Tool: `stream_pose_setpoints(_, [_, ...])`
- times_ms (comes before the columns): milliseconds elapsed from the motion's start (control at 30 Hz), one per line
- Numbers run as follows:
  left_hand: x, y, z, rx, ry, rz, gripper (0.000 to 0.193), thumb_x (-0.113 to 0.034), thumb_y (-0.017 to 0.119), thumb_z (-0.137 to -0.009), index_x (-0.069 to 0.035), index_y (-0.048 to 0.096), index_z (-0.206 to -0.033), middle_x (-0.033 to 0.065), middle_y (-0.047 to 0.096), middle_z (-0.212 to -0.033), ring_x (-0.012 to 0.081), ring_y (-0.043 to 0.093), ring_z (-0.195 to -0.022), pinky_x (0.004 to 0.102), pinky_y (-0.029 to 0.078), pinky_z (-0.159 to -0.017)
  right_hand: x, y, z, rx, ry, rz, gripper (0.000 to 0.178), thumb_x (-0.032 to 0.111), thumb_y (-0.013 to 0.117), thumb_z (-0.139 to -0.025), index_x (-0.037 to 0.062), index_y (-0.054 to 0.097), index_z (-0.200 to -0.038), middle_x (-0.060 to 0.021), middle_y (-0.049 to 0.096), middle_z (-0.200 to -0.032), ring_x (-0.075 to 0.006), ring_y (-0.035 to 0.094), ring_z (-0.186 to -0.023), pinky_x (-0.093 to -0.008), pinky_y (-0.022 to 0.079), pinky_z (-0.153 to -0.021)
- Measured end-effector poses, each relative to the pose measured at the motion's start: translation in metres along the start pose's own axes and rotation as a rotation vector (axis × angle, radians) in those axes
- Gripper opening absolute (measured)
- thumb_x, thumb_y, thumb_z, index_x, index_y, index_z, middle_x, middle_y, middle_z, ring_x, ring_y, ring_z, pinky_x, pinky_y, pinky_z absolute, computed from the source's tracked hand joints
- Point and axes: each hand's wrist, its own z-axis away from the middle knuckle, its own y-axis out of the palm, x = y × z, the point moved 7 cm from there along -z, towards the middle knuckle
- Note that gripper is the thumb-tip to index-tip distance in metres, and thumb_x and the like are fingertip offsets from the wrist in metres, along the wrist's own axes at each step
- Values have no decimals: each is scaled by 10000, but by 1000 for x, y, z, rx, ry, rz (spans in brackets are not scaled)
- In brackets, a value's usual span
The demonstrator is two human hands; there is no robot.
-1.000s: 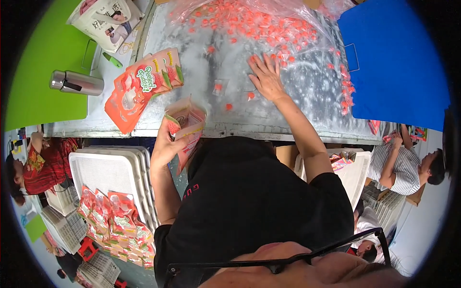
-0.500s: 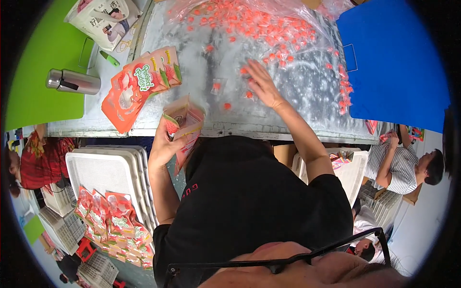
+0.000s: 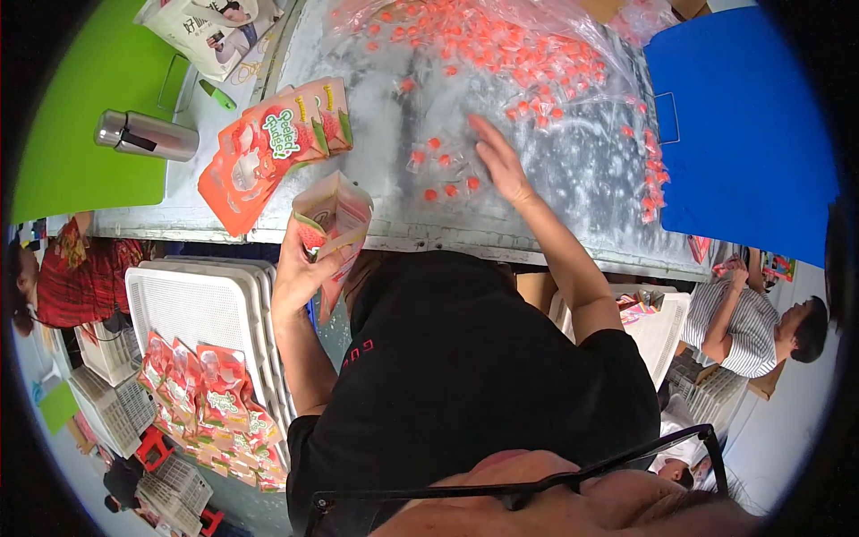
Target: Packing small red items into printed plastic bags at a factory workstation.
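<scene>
My left hand (image 3: 297,279) is closed round a pink and red candy pouch (image 3: 333,215), held upright at the table's near edge with its mouth spread wide. My right hand (image 3: 504,170) is stretched out over the metal tabletop, holding nothing, its fingers extended. Just left of it lies a loose group of several red candies in clear wrappers (image 3: 445,160). Beyond the hand spreads a big heap of the same candies (image 3: 501,54), partly on clear plastic sheeting. Flat pouches (image 3: 268,148) lie fanned out on the table, beyond and left of the pouch I hold.
A steel flask (image 3: 148,136), a green-handled cutter (image 3: 217,95) and a white printed bag (image 3: 215,40) are at the left. Green (image 3: 80,116) and blue panels (image 3: 743,125) flank the table. Filled pouches (image 3: 219,394) rest by stacked white trays (image 3: 188,300). Other people sit on both sides.
More candies now lie grouped left of my right hand, nearer the table's front edge. That hand has shifted slightly nearer and to the right. My left hand keeps its hold on the pouch.
</scene>
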Motion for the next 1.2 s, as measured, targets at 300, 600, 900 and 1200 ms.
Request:
stream_pose_setpoints(300, [-1,3,-6,5,-18,-38,748,21,723,-690,-30,422,-1373,86,543,-1285,187,491,-1212,348,355,-1056,47,43,31,64,-237,620,840,305,807,-699,91,424,-1415,-184,337,-1460,-388,342,-1347,-517,267,-1122])
stream_pose_setpoints(600, [4,3,-8,15,-25,-46,769,23,713,-688,-29,405,-1391,90,529,-1308,194,482,-1229,356,358,-1062,46,60,38,-124,-65,683,1020,461,847,-617,111,373,-1450,-220,286,-1465,-417,291,-1358,-618,195,-1113])
stream_pose_setpoints(900, [-10,9,-16,50,64,-179,725,31,691,-692,-19,413,-1360,71,562,-1216,158,520,-1120,315,405,-989,50,89,9,150,-279,944,740,439,775,-728,192,493,-1366,-134,330,-1494,-391,253,-1402,-656,228,-1076])
stream_pose_setpoints(1200, [-16,43,-35,-80,121,-611,641,-31,772,-683,-9,493,-1259,203,642,-1075,291,641,-1032,369,495,-878,38,74,12,18,-387,635,258,185,746,-782,103,644,-1005,-64,591,-894,-256,558,-768,-377,473,-674])
